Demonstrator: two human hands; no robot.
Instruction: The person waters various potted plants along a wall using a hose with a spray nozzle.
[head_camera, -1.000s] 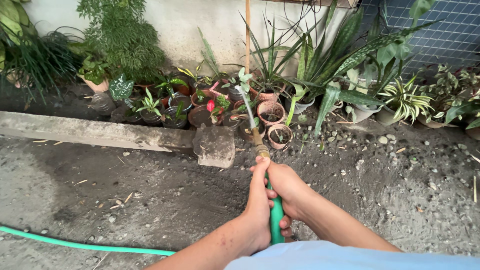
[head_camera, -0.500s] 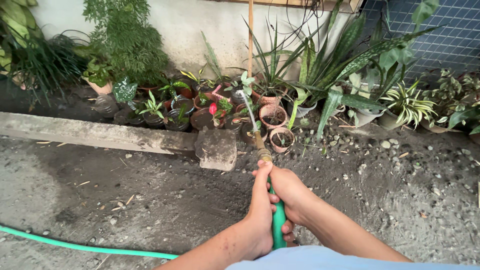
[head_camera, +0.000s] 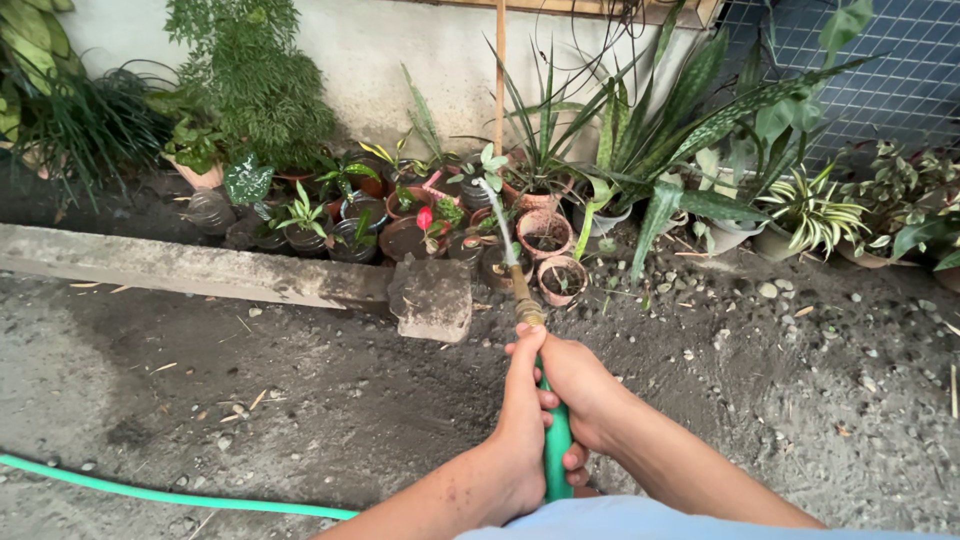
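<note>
Both my hands grip a green garden hose near its brass nozzle. My left hand wraps the hose from the left, and my right hand wraps it from the right, thumb up near the nozzle. A thin jet of water shoots forward from the nozzle onto a cluster of small potted plants by the wall. Two terracotta pots stand just past the nozzle.
A concrete curb ends in a block ahead on the left. The hose trails across the wet dirt at lower left. Tall spiky plants, a bamboo stick, a wire fence and pebbles stand to the right.
My hands and the nozzle have shifted slightly up and right; the view has tilted a little. The water keeps spraying on the same pots.
</note>
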